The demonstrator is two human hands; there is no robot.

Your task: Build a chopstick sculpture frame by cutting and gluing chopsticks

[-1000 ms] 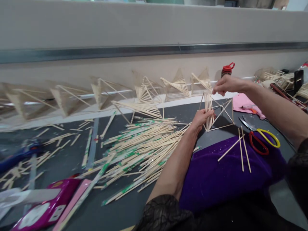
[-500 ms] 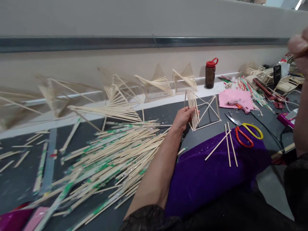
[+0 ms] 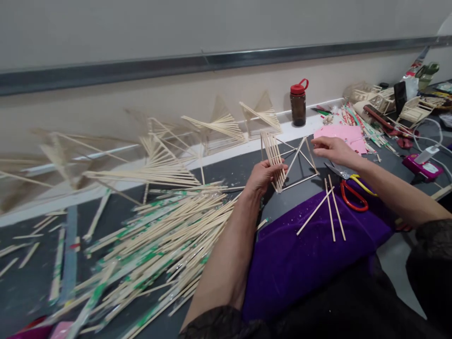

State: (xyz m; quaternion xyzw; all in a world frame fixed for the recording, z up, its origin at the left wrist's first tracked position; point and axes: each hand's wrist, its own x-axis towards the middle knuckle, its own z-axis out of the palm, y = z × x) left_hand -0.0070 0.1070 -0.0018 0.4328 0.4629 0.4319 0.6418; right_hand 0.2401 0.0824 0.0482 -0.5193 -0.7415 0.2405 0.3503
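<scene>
My left hand [image 3: 263, 176] is closed around the slatted side of a wooden stick frame [image 3: 300, 181], gripping it by a row of parallel sticks. The frame's open side has crossed sticks and stands on the grey table. My right hand [image 3: 332, 148] hovers just right of the frame, its visible fingers stretched leftward and a little apart, with nothing seen in them. Below that hand lie scissors [image 3: 355, 197] with red and yellow handles, partly covered by my forearm. Three loose sticks [image 3: 330, 209] rest on the purple cloth [image 3: 303, 268] over my lap.
A big pile of wooden sticks [image 3: 169, 230], some in green-printed wrappers, spreads over the left. Finished-looking twisted stick models [image 3: 215, 125] line the wall. A red-capped bottle [image 3: 298, 106] stands behind. Pink sheet [image 3: 342, 134], cables and a purple device [image 3: 422, 167] lie at right.
My right hand has come down from the upper right to beside the stick frame. My left hand keeps its hold. The view has shifted slightly right.
</scene>
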